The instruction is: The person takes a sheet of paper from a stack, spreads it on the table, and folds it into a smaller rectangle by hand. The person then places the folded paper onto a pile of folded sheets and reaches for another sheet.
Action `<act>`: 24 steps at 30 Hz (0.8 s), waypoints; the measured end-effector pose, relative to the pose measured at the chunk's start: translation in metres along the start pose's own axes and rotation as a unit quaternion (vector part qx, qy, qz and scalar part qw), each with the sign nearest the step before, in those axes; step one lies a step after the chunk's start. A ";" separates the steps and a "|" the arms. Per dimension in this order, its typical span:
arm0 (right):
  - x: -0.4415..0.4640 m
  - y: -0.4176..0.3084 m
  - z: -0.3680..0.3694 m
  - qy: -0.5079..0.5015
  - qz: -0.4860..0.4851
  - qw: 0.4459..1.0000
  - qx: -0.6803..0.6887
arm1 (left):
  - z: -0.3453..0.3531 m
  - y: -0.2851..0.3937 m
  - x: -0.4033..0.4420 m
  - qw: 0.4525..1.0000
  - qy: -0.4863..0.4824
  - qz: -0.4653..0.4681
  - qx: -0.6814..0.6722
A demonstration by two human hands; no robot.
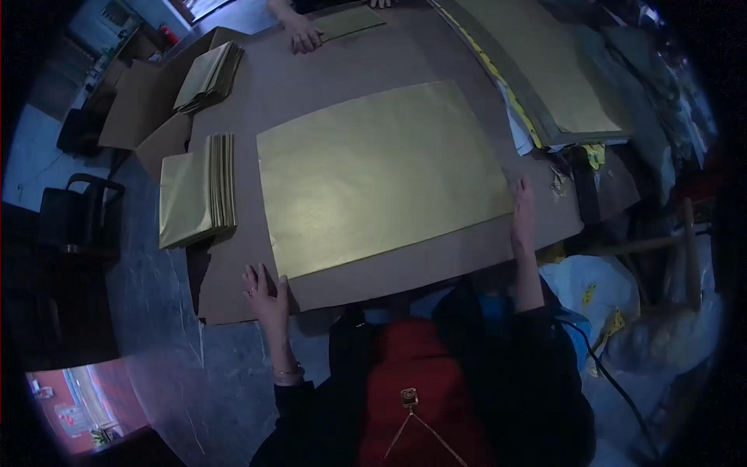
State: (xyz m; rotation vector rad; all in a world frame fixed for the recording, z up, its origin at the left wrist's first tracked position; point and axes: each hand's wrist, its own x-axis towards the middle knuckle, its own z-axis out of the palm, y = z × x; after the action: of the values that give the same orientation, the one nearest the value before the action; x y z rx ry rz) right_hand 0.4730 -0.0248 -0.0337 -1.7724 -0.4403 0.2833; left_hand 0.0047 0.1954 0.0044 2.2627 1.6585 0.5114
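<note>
A large gold sheet of paper (381, 175) lies flat on the brown board-covered table (366, 280) in front of me. My left hand (267, 300) rests by its near left corner, fingers spread and thumb beside the edge. At the sheet's right edge is my right hand (524, 218), held upright on its side with the fingers stretched out. Neither hand grips anything. Whether the sheet is one layer or several I cannot tell.
Folded gold paper stacks (187, 198) stand at the table's left edge, near an open cardboard box (140, 105). A wide pile of gold sheets (560, 86) lies at the right. Across the table, another person's hand (302, 33) touches a folded gold piece (350, 23).
</note>
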 end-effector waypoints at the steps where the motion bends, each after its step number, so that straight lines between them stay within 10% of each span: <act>1: 0.000 0.001 -0.004 -0.003 0.000 1.000 -0.011 | -0.001 -0.004 0.002 1.000 -0.011 -0.021 0.012; 5: -0.010 0.000 -0.030 0.060 0.009 0.991 -0.117 | -0.001 0.015 -0.012 0.989 0.144 -0.006 0.007; 14: 0.012 -0.004 -0.045 -0.036 0.034 0.919 -0.390 | 0.060 0.151 -0.039 0.920 -0.126 0.355 -0.108; 21: 0.012 -0.049 -0.036 -0.102 0.109 0.914 -0.377 | 0.075 0.152 -0.042 0.923 -0.139 0.351 -0.069; 24: 0.013 -0.008 -0.041 -0.081 0.162 0.981 -0.075 | 0.079 0.153 -0.043 0.921 -0.139 0.363 -0.030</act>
State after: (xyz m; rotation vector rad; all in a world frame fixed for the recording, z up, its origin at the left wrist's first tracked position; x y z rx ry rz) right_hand 0.5000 -0.0532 -0.0154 -1.9761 -0.2914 0.6418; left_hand 0.1582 0.1074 -0.0049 2.7031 0.6232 0.3513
